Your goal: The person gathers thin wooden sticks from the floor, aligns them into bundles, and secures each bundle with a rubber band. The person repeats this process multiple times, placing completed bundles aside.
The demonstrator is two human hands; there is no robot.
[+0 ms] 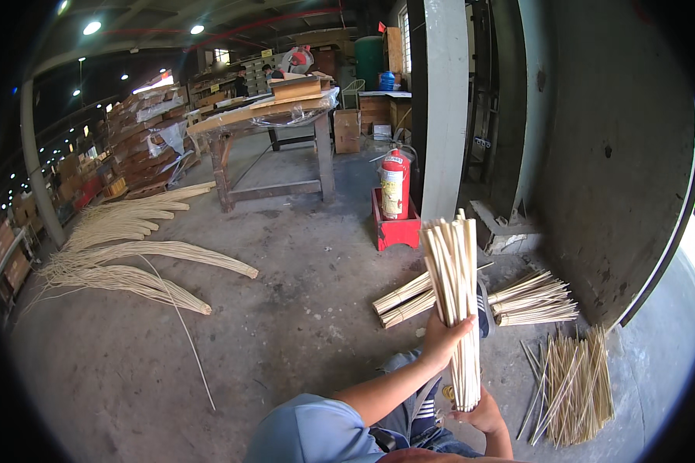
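A thick bundle of pale rattan sticks (454, 270) stands nearly upright in front of me, its top fanning out slightly. My left hand (445, 339) is wrapped round the middle of it. At the bundle's lower end, my right hand (486, 415) grips it from the right side, with some fingers hidden behind the sticks. Two tied stick bundles (405, 299) lie on the floor just beyond, partly covered by the one I hold. More bundled sticks (537, 299) rest to their right. Nearer, a loose heap of sticks (575, 386) lies beside my right hand.
A red fire extinguisher (394, 185) stands in a red holder (398, 231) by a grey column (444, 116). Long rattan bundles (154, 274) spread over the floor at left. A worktable (274, 189) stands farther back, with people behind it. A dark panel (618, 154) rises at right.
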